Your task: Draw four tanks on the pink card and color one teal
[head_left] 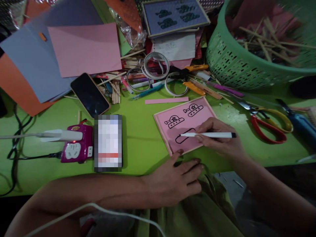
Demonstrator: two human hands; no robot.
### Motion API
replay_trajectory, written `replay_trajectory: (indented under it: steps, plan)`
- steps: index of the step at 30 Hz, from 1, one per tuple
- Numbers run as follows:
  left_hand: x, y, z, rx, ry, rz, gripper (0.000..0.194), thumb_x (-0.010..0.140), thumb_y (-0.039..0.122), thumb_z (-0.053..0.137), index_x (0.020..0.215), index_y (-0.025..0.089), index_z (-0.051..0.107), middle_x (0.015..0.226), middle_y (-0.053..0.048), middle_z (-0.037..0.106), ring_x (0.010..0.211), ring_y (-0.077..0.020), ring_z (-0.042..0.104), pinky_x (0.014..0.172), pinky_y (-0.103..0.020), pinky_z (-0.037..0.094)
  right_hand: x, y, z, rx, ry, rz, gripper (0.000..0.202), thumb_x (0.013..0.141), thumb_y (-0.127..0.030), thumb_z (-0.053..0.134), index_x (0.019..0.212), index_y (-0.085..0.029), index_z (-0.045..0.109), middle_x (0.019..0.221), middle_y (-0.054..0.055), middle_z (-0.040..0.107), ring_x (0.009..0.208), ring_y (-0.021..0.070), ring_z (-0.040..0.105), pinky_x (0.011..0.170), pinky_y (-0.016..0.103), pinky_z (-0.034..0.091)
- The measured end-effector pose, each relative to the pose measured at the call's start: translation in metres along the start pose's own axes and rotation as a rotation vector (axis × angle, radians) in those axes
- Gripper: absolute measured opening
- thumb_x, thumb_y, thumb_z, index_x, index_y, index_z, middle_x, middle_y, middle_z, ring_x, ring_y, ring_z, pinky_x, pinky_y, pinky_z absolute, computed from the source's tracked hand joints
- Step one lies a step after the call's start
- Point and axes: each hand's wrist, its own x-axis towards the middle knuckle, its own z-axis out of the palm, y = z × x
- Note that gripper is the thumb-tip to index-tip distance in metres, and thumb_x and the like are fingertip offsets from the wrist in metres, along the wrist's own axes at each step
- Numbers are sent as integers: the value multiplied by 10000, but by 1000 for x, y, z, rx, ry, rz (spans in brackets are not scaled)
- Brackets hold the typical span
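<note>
A pink card [161, 114] edged with thin wooden sticks lies tilted on the green table. Two tank drawings in black line are on it, and below them a rounded outline. My right hand [218, 136] grips a white marker [214, 135] with a black end, its tip at the left part of the outline. My left hand [181, 176] rests at the card's lower edge, fingers spread, a fingertip touching the frame's lower left corner, nothing held.
Tape rolls [156, 65], pens and sticks lie behind the card. Red-and-yellow scissors [268, 130] are at right, below a green basket [229, 59]. Two phones [90, 94] and a magenta power adapter [76, 143] sit at left. Coloured paper [86, 49] covers the back left.
</note>
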Motion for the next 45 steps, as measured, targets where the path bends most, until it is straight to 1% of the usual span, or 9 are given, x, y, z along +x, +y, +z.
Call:
replay_trajectory:
  steps: [5, 10, 16, 23, 28, 31, 36, 40, 45]
  plan:
    - [1, -1, -4, 24, -51, 9, 233, 1044, 290, 513, 1223, 267, 660, 1536, -73, 557, 1457, -273, 463, 1152, -565, 372, -1, -1, 1, -4, 0, 20, 98, 809, -193, 766, 793, -237, 679, 729, 16, 718, 587, 141, 606, 504, 256, 439]
    - [0, -1, -5, 7, -30, 5, 220, 1053, 263, 495, 1202, 258, 657, 1532, -84, 561, 1436, -267, 487, 1153, -572, 382, -1, -3, 1, -29, -11, 22, 74, 825, -212, 756, 793, -232, 691, 709, 21, 700, 564, 139, 570, 496, 270, 419]
    - [0, 0, -3, -22, -32, -2, 196, 1042, 254, 530, 1187, 253, 662, 1536, -96, 558, 1427, -272, 493, 1157, -593, 370, 2, -3, 3, -27, -6, 3, 68, 826, -235, 764, 801, -226, 701, 709, 21, 701, 561, 138, 569, 494, 266, 429]
    - [0, 0, -1, 3, -29, -2, 193, 1037, 273, 551, 1191, 250, 664, 1519, -80, 575, 1438, -268, 489, 1184, -581, 336, 3, -3, 4, 7, 20, 28, 116, 811, -275, 794, 798, -228, 689, 715, 24, 710, 586, 149, 601, 512, 268, 469]
    - [0, -1, -4, 10, -52, 9, 200, 1040, 287, 539, 1195, 264, 663, 1535, -73, 567, 1441, -260, 492, 1177, -563, 365, 3, -3, 5, -24, 24, 28, 159, 817, -335, 801, 798, -230, 683, 687, 21, 691, 558, 148, 580, 484, 274, 452]
    - [1, -2, -6, 9, -47, 14, 217, 1044, 277, 515, 1198, 258, 667, 1528, -81, 572, 1439, -271, 496, 1177, -580, 361, 4, -4, 5, -25, 34, 2, 138, 811, -309, 796, 805, -228, 684, 683, 14, 688, 555, 146, 585, 484, 269, 457]
    - [1, -1, -9, 14, -88, 12, 248, 1061, 278, 480, 1233, 267, 659, 1555, -73, 547, 1456, -259, 474, 1192, -570, 346, 4, -5, 5, -51, 51, -1, 86, 806, -239, 784, 811, -235, 698, 688, 4, 693, 560, 142, 593, 493, 261, 459]
    - [1, -1, -8, 14, -82, 7, 238, 1051, 292, 509, 1231, 272, 665, 1557, -72, 544, 1456, -262, 473, 1196, -567, 353, 4, -5, 6, -39, 74, -5, 104, 802, -254, 797, 808, -233, 695, 676, 4, 681, 539, 136, 569, 463, 258, 428]
    - [0, -1, -8, 14, -68, 0, 225, 1044, 283, 523, 1215, 277, 669, 1545, -64, 559, 1436, -248, 495, 1188, -560, 372, 4, -3, 7, -8, 122, -3, 147, 779, -266, 812, 789, -233, 670, 681, 8, 692, 551, 142, 585, 465, 258, 446]
